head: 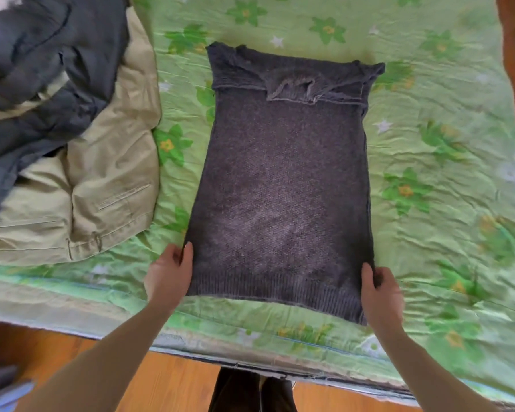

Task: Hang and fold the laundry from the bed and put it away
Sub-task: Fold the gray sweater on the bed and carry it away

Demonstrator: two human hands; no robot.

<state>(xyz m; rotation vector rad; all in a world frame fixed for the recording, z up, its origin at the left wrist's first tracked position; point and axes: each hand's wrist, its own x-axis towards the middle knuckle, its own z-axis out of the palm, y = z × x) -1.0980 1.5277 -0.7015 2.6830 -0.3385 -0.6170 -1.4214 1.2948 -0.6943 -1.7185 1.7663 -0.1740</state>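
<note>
Two hands pinch the near hem corners of the dark knit sweater (283,185): left hand (170,270) at one corner, right hand (379,288) at the other. It lies flat on the bed (443,173), sleeves folded in. Soft and limp (probably fairly thick), it should sag unless lifted by both corners together.

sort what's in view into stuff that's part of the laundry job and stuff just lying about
Part of the job:
sweater, flat on the bed, both bottom corners gripped
left hand
right hand
khaki trousers
dark clothes, heaped on the trousers
bed

Lying about:
wood floor
grey-blue items at the bottom left, unclear what they are
</note>
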